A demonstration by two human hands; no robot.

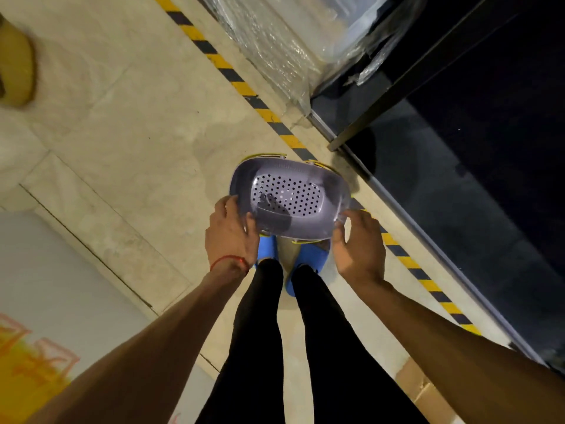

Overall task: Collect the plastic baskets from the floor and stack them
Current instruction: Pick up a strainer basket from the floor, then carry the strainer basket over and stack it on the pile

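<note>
Fingers (pixel 227 206) of the left hand (pixel 230 237) curl over the near-left corner of the purple basket (pixel 287 194), with the thumb hooked inside the rim; this hand grips the basket. The purple basket is perforated across its base and sits open side up, directly beyond both hands and in front of the person's legs. Its long axis runs left to right, with the right end slightly nearer, so each hand meets one near corner. A yellow rim (pixel 267 155) shows beneath it at the far edge and again at the near edge, which indicates a yellow basket nested underneath. The right hand (pixel 359 252) meets the near-right corner with its fingertips (pixel 351 215) on the rim and the fingers spread and only partly bent; whether it clamps the rim or merely touches it cannot be determined. Both hands are equally close to the basket, but the left has the firmer hold. Count: one purple basket, at least one yellow basket below it (further ones cannot be told), two hands, two blue slippers (pixel 267 249). The nested baskets hide the toes of the slippers, so they are judged to be off the floor (pixel 137 117).
</note>
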